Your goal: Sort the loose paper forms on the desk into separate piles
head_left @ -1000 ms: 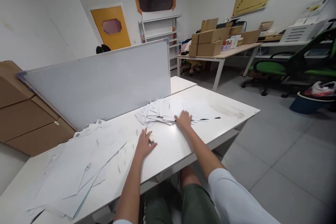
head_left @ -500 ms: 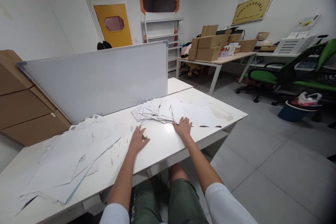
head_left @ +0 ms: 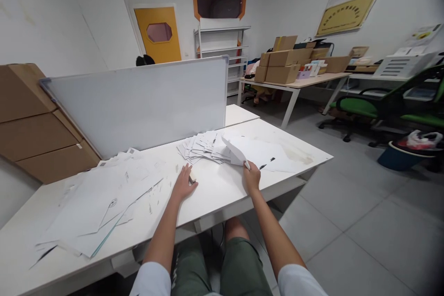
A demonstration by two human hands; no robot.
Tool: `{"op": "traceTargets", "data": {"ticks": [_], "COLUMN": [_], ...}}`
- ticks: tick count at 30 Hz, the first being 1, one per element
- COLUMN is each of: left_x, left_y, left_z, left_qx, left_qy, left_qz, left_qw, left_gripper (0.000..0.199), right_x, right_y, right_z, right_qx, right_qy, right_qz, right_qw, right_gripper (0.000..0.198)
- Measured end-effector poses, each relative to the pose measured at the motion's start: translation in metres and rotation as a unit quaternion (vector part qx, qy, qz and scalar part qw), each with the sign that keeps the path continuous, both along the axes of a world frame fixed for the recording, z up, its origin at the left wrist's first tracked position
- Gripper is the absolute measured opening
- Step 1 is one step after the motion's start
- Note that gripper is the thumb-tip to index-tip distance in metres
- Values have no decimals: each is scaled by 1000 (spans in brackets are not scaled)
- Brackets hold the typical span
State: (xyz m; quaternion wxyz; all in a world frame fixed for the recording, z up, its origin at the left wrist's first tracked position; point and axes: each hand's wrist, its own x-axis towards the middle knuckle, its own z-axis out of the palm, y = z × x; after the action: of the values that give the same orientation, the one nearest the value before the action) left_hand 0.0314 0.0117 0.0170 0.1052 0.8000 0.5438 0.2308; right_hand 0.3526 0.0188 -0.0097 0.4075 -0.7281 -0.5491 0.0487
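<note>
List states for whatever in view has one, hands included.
Left hand: loosely open, on the desk
Pale block: beside the left hand; contact unclear
Right hand: closed on a sheet
Sheet: tilted, partly raised
Small papers: fanned, overlapping
Large papers: spread out, overlapping
Whiteboard: upright
Cardboard boxes at left: stacked
Yellow door: appears shut
Blue bin: upright

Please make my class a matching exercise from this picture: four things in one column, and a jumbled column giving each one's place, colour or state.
Column one
1. Right hand
2. Whiteboard
3. Left hand
4. Bin

Column two
A. On the desk, by a small pale object
B. Blue, on the floor
C. Gripping a raised sheet of paper
D. Standing up behind the papers

Right pairs: 1-C, 2-D, 3-A, 4-B
</note>
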Motion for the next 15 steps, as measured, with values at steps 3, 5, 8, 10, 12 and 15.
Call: {"op": "traceTargets", "data": {"ticks": [3,5,8,10,12,15], "left_x": [-1,-1,-1,0,-1,-2], "left_y": [-1,-2,-4,-4,-4,-3], "left_z": [-1,-1,0,1,2,0], "left_qx": [9,13,12,12,16,25], "left_qy": [4,4,1,0,0,0], "left_qz": [-2,-3,3,8,10,10], "left_qw": [1000,1000,1000,1000,1000,1000], "left_gripper": [75,75,74,72,71,69], "right_x": [-4,-7,-10,-10,-10,-10], "right_y": [5,13,24,28,29,28], "right_z": [-1,-2,-1,1,3,6], "right_qx": [-21,-49,-89,-96,-89,-70], "right_qy": [-38,-64,-94,-115,-139,-164], "right_qz": [30,51,51,47,54,70], "right_qw": [999,995,990,988,985,981], "right_gripper": [49,57,64,57,45,34]}}
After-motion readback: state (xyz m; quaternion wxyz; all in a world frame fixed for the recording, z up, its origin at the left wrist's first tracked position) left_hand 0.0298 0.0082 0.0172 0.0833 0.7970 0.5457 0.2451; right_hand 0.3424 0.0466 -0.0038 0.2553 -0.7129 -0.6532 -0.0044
